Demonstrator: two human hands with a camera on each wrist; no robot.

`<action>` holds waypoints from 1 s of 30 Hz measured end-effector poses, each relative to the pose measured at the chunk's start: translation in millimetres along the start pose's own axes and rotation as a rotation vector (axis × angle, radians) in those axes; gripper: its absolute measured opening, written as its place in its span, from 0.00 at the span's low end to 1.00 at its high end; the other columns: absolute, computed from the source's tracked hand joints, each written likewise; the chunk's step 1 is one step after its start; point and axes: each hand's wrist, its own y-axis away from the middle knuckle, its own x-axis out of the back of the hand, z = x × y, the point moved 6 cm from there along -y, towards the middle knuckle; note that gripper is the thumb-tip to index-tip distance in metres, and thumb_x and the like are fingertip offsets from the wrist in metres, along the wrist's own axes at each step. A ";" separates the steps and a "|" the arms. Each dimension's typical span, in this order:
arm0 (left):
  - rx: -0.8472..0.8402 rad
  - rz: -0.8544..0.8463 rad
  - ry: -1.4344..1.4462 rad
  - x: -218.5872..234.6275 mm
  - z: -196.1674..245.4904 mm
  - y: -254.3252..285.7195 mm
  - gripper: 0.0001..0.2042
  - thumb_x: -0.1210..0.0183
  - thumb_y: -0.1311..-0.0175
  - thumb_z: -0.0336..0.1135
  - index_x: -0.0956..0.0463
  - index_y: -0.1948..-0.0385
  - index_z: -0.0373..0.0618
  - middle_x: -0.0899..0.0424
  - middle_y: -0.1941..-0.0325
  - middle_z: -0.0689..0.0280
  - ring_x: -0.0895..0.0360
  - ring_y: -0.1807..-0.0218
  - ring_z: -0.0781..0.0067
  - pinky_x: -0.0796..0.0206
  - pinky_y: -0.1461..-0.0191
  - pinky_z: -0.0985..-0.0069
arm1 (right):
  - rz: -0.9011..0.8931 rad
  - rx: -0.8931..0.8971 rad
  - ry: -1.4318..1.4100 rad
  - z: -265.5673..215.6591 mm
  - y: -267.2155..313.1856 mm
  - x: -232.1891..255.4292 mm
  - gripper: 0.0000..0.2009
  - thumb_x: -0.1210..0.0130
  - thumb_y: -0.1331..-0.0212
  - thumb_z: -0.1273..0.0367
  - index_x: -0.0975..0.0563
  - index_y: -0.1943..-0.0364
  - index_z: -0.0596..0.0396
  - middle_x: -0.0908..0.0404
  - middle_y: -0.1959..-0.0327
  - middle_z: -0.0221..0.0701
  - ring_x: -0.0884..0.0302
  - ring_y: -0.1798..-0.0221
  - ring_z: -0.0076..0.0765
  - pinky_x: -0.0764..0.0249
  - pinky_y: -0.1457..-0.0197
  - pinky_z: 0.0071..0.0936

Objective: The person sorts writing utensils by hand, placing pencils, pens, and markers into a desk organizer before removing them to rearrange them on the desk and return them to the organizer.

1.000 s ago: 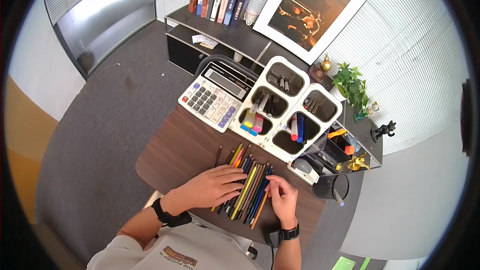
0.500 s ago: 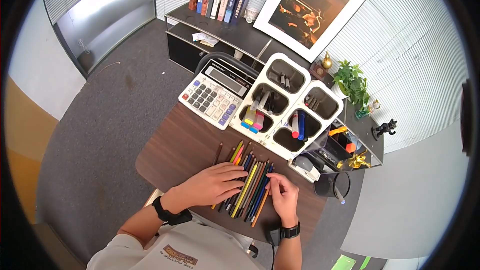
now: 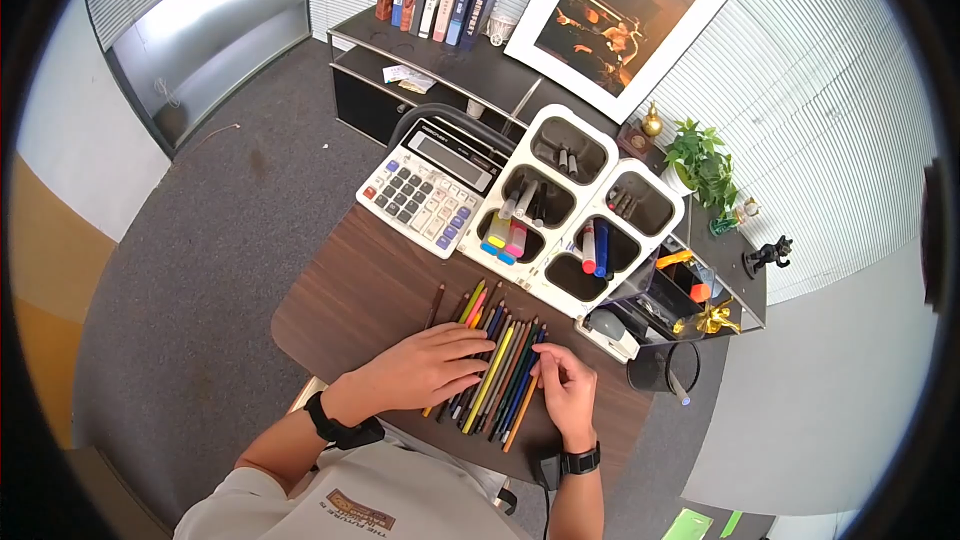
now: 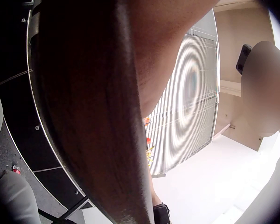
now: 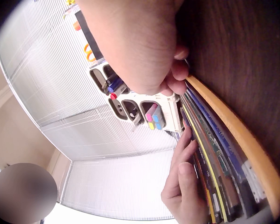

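A row of colored pencils lies side by side on the brown desktop in the head view. My left hand rests across the left part of the row, its fingers extended over the pencils. At the opposite side, my right hand touches the row's edge with bent fingers beside an orange pencil. The right wrist view shows the right fingertips right at the far end of that pencil. A yellow pencil stands out mid-row. In the left wrist view, the desk edge blocks the pencils.
Behind the pencils stand a white calculator and a white organizer with markers in its compartments. A stapler and black mesh cup are at the right. Farther back is a shelf with books and a plant.
Both hands stay in the same places on the pencils. The head view shifts very slightly; nothing is picked up or let go.
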 end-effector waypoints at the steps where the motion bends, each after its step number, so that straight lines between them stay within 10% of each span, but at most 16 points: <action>1: -0.004 -0.003 -0.003 0.0 0.4 0.1 0.14 0.34 0.28 0.35 0.14 0.45 0.41 0.16 0.35 0.58 0.23 0.28 0.55 0.33 0.19 0.56 | -0.001 -0.005 -0.007 0.0 -0.1 0.0 0.09 0.42 0.21 0.73 0.12 0.49 0.60 0.13 0.71 0.26 0.22 0.71 0.16 0.25 0.66 0.19; 10: -0.002 -0.030 -0.025 -2.2 0.0 -0.3 0.13 0.33 0.29 0.35 0.13 0.47 0.41 0.16 0.32 0.59 0.22 0.28 0.52 0.31 0.21 0.54 | 0.002 -0.064 -0.212 0.5 8.8 14.5 0.09 0.43 0.21 0.74 0.13 0.47 0.57 0.10 0.67 0.28 0.16 0.67 0.19 0.19 0.63 0.22; 16: 0.000 -0.029 -0.035 0.5 0.4 3.6 0.13 0.33 0.28 0.35 0.13 0.47 0.40 0.16 0.31 0.58 0.23 0.27 0.52 0.32 0.20 0.54 | 0.400 0.018 -0.035 -44.8 64.9 99.9 0.10 0.42 0.23 0.75 0.15 0.45 0.60 0.12 0.69 0.28 0.15 0.67 0.20 0.20 0.64 0.20; 21: -0.026 -0.036 -0.059 -0.6 1.4 2.3 0.14 0.34 0.27 0.36 0.15 0.47 0.39 0.17 0.32 0.57 0.24 0.27 0.52 0.33 0.19 0.55 | 0.863 0.107 0.181 -17.3 118.3 164.0 0.23 0.36 0.28 0.75 0.24 0.30 0.58 0.29 0.75 0.17 0.38 0.72 0.13 0.40 0.67 0.18; 30: -0.008 -0.020 -0.035 -2.3 -1.6 5.0 0.14 0.32 0.29 0.35 0.13 0.46 0.41 0.17 0.31 0.58 0.24 0.26 0.53 0.32 0.20 0.54 | 0.673 -0.134 0.167 0.4 83.0 168.9 0.17 0.38 0.23 0.70 0.18 0.34 0.57 0.22 0.72 0.20 0.31 0.72 0.14 0.35 0.70 0.17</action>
